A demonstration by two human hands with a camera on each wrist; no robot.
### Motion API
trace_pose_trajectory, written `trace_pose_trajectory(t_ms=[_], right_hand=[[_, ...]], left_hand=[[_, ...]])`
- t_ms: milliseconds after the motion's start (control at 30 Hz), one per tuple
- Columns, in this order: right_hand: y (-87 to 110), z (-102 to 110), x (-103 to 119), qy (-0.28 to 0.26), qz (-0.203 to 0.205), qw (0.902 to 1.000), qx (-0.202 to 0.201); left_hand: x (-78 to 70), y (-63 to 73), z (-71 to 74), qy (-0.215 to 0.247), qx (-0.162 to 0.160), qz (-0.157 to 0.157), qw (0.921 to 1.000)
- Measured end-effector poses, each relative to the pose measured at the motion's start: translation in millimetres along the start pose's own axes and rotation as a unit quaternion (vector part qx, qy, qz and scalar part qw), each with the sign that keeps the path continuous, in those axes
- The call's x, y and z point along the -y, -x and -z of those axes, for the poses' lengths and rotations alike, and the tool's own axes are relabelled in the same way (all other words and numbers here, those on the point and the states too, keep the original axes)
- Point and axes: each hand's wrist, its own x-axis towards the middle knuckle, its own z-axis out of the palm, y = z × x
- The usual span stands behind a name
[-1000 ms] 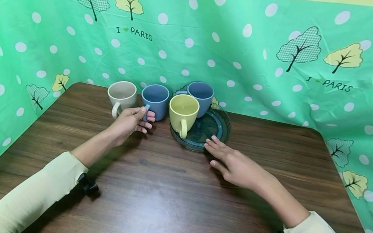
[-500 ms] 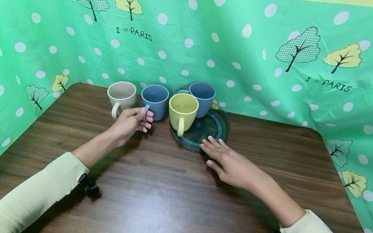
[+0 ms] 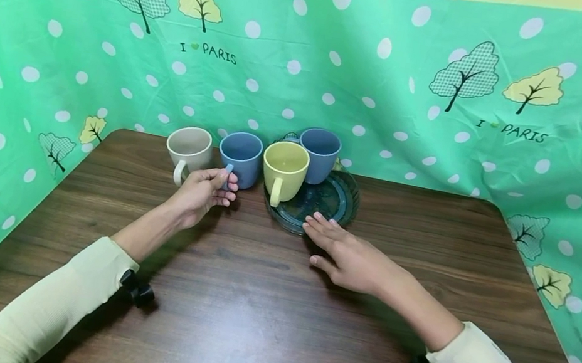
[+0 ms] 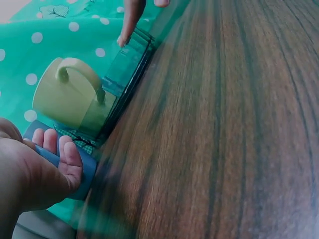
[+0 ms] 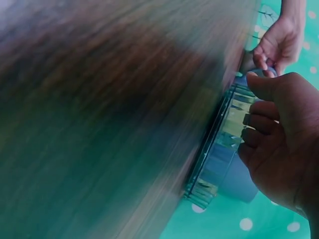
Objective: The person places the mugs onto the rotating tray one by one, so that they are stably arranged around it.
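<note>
Pretty much the whole background is covered by a green dotted cloth (image 3: pixel 377 68), with a dark wood-grain tabletop (image 3: pixel 248 308) set in front. Near the far edge, a round glass dish (image 3: pixel 318 205) is parked; the right hand (image 3: pixel 350 254) is reached out to its near rim, fingers straight, though actual contact can't be told. In the dish, a yellow mug (image 3: pixel 285 171) and a second blue mug (image 3: pixel 321 164) are stood upright. Just left, a blue mug (image 3: pixel 247 168) is placed on the tabletop, beside an off-white mug (image 3: pixel 192 156), its handle (image 3: pixel 229 168) pinched by the left hand (image 3: pixel 201 196).
</note>
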Motion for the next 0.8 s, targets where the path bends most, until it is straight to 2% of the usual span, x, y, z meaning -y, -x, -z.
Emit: trace_pose_trajectory(t_ms=[467, 800], right_hand=[[-9.2, -4, 8, 0.015, 0.005, 0.9999, 0.007], [-14.5, -4, 12, 0.017, 0.002, 0.9998, 0.013]], left_hand=[[7.5, 2.8, -2.0, 0.03, -0.007, -0.013, 0.9994], [6.8, 5.4, -1.1, 0.026, 0.0, -0.024, 0.9994]])
